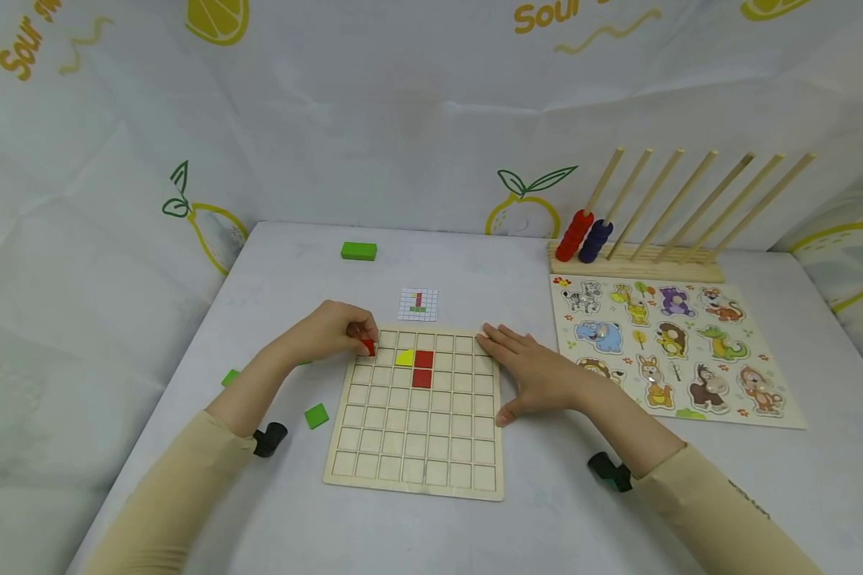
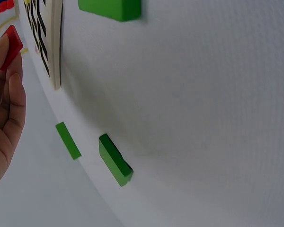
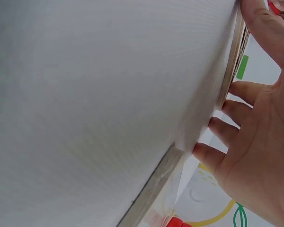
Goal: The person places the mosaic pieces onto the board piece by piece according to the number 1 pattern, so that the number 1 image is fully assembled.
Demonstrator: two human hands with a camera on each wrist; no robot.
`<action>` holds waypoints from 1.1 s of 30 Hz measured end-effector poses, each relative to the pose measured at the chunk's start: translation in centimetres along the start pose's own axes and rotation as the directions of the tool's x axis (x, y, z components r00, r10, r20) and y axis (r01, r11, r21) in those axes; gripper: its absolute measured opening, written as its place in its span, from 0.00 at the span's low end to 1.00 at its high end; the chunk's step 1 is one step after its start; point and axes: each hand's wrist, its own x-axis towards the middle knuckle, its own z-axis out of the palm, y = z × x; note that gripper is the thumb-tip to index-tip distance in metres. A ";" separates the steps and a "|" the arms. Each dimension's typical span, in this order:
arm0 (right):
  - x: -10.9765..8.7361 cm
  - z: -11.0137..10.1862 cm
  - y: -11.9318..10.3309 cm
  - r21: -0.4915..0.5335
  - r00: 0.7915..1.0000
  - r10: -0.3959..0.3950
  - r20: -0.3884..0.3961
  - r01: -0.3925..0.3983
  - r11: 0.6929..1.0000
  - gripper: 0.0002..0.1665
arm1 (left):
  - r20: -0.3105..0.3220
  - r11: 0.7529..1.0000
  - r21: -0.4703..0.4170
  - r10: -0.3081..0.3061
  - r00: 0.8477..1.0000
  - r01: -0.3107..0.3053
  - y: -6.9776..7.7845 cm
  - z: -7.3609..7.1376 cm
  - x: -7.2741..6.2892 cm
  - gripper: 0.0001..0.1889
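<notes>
My left hand point(image 1: 338, 329) pinches a red square tile point(image 2: 12, 47) between thumb and fingers, over the far left corner of a wooden grid board point(image 1: 415, 475). Spread along the board's right edge, my right hand point(image 1: 535, 371) has its thumb and fingertips touching the rim. On the grid lie a yellow quarter-round tile point(image 1: 405, 358) and two red tiles point(image 1: 422, 378), one red directly below the other and the yellow left of the upper red. Just beyond the board sits a small pattern card point(image 1: 419, 305) with a coloured figure on a grid.
Green tiles point(image 1: 316, 415) lie left of the board, one partly behind the left forearm. A green block point(image 1: 359, 251) is at the back. To the right are an animal puzzle board point(image 1: 679, 351) and a wooden peg rack point(image 1: 636, 263) with red and blue beads.
</notes>
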 end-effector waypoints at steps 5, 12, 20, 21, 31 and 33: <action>-0.1 0.0 0.0 -0.004 1.000 0.000 0.000 0.000 1.000 0.74 | 0.051 0.999 -0.007 0.032 0.998 -0.031 1.4 0.8 0.2 0.06; 0.0 0.0 0.0 -0.005 1.000 -0.003 -0.001 0.003 1.000 0.73 | 0.099 0.996 -0.002 0.090 0.991 -0.090 3.0 2.1 0.5 0.06; 0.1 0.1 0.0 -0.012 1.000 0.000 0.003 0.000 1.000 0.74 | 0.132 0.988 -0.005 0.155 0.979 -0.156 4.1 3.5 0.8 0.06; 0.1 0.1 0.1 -0.012 1.000 0.002 0.006 -0.002 1.000 0.74 | 0.137 0.987 -0.002 0.161 0.978 -0.162 4.2 3.7 0.9 0.06; 0.0 0.1 0.2 -0.009 1.000 0.002 0.003 -0.002 1.000 0.74 | 0.176 0.986 -0.004 0.166 0.970 -0.168 4.6 5.2 1.4 0.07; 0.0 0.1 0.2 -0.010 1.000 0.001 0.002 -0.001 1.000 0.73 | 0.184 0.986 -0.011 0.164 0.969 -0.165 4.6 5.5 1.4 0.07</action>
